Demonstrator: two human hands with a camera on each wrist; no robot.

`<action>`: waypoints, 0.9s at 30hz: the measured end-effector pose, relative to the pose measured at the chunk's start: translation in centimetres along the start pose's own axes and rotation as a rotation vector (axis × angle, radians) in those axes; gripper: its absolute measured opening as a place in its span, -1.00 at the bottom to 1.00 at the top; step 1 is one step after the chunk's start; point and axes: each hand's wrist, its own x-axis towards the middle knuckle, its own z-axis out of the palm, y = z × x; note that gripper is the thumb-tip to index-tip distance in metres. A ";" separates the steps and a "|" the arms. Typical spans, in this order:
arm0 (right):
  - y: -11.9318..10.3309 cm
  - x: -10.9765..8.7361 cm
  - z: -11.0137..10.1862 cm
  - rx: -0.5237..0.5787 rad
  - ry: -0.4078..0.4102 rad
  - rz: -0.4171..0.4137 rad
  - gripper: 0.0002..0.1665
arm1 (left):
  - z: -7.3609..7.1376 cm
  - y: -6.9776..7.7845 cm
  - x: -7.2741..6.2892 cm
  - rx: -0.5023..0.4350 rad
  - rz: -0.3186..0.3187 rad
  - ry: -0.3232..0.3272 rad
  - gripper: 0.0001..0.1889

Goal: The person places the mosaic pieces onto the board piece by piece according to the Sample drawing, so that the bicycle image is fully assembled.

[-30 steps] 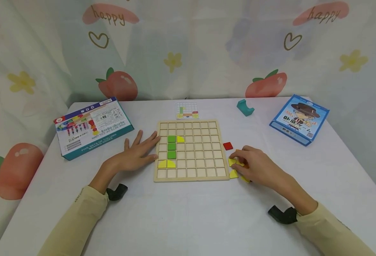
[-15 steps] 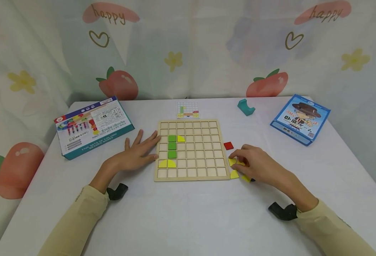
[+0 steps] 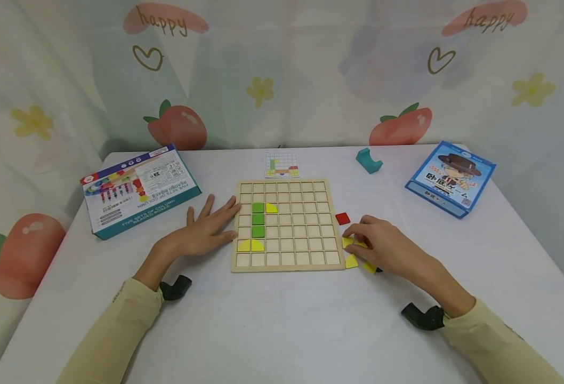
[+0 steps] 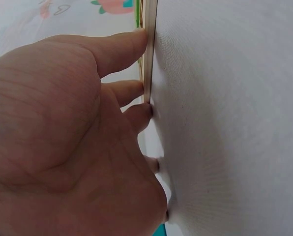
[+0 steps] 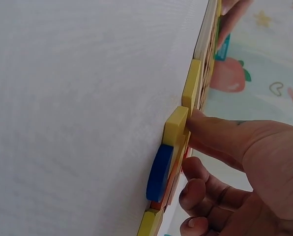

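Observation:
My left hand rests with spread fingers against the left rim of a wooden grid board; in the left wrist view its fingertips touch the board's edge. Green square tiles form a column on the board, with yellow rounded tiles below and one beside the top. Right of the board, my right hand pinches a yellow tile between thumb and index finger, among several loose tiles partly hidden under the hand. A blue rounded tile shows in the right wrist view.
A red tile lies beside the board's right edge. Behind the board is a small pattern card. A teal curved piece and a blue box stand back right; a larger box lies left.
My right hand has shifted very slightly, and a dark piece shows under it that was hidden a second ago. The left hand stays at the board's rim.

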 end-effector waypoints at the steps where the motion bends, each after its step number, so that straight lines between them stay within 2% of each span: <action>1: 0.0 0.0 0.0 -0.002 0.003 0.000 -0.67 | 0.0 0.0 0.0 -0.001 0.000 0.000 -0.23; 13: 0.0 -0.2 0.1 -0.013 0.050 -0.019 -0.68 | 0.1 -0.1 0.1 0.001 -0.003 0.000 -0.23; 21: -1.2 0.0 0.4 -0.004 0.061 -0.020 -0.67 | 0.1 -0.2 0.1 0.003 -0.003 -0.003 -0.23; 27: -2.4 0.6 1.1 -0.009 0.076 -0.052 -0.68 | 0.0 0.0 -0.1 0.001 -0.008 -0.007 -0.21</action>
